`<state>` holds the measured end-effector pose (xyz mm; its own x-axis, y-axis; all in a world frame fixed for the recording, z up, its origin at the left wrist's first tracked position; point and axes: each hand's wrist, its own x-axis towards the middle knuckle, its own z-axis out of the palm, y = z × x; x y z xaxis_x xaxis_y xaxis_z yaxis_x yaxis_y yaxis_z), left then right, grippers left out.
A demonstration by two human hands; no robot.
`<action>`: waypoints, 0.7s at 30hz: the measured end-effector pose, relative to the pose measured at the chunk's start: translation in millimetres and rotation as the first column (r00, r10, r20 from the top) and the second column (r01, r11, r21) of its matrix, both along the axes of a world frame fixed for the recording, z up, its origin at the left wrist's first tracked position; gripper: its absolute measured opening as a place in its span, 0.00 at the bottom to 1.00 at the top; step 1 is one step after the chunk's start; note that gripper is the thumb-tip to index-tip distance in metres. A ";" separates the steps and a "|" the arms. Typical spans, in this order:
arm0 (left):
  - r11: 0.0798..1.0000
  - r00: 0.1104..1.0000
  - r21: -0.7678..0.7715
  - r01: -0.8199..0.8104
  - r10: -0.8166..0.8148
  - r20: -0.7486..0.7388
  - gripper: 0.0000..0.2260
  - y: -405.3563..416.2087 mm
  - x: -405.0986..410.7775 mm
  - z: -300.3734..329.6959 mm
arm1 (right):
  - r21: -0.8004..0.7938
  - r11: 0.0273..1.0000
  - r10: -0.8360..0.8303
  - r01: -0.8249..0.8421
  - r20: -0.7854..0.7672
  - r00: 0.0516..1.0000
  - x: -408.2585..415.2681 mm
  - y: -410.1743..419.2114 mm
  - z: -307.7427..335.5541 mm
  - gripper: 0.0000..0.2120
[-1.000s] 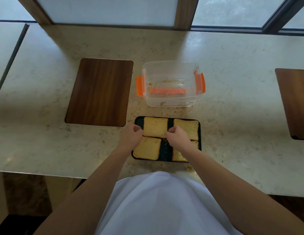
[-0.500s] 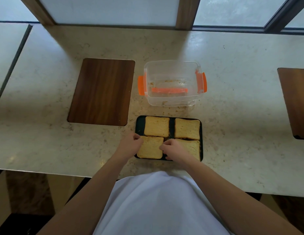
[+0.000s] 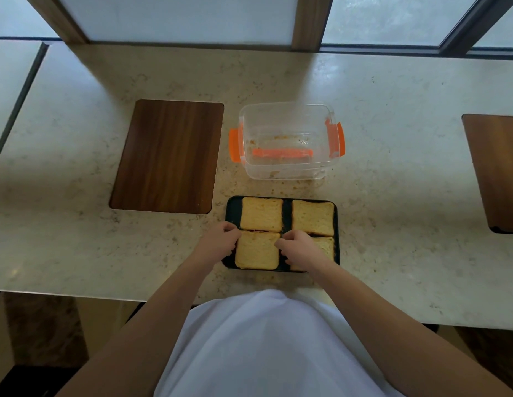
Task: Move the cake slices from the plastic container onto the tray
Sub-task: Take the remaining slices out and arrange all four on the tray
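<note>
1. Pinching with my left hand (image 3: 221, 242) and my right hand (image 3: 299, 247), I hold the near-left cake slice (image 3: 256, 250) by its two side edges; my fingers are curled narrow against it.
2. This slice lies flat on the dark tray (image 3: 232, 210), almost square, with its slightly longer side running away from me.
3. Three other slices fill the tray: far-left slice (image 3: 261, 214), far-right slice (image 3: 312, 217), and near-right slice (image 3: 325, 245), partly hidden under my right hand.
4. Half a second ago my hands were already at this slice; one second ago they held the far-left one.
5. Behind the tray stands the plastic container (image 3: 287, 141) with orange clips, only crumbs inside, on the stone counter (image 3: 393, 196).
</note>
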<state>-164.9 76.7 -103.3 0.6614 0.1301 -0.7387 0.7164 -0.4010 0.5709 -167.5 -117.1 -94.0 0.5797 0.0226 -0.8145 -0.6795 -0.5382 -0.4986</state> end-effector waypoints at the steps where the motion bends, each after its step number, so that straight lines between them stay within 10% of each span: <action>1: 1.000 1.000 -0.007 -0.003 0.003 0.003 0.12 -0.3 2.1 -0.3 | 0.006 1.000 -0.007 0.007 0.009 1.000 2.8 0.9 0.8 0.26; 21: 1.000 0.999 0.006 0.003 -0.003 0.033 0.14 -10.1 21.7 -1.0 | 0.017 0.999 -0.039 0.039 0.003 0.999 27.9 19.3 -1.6 0.30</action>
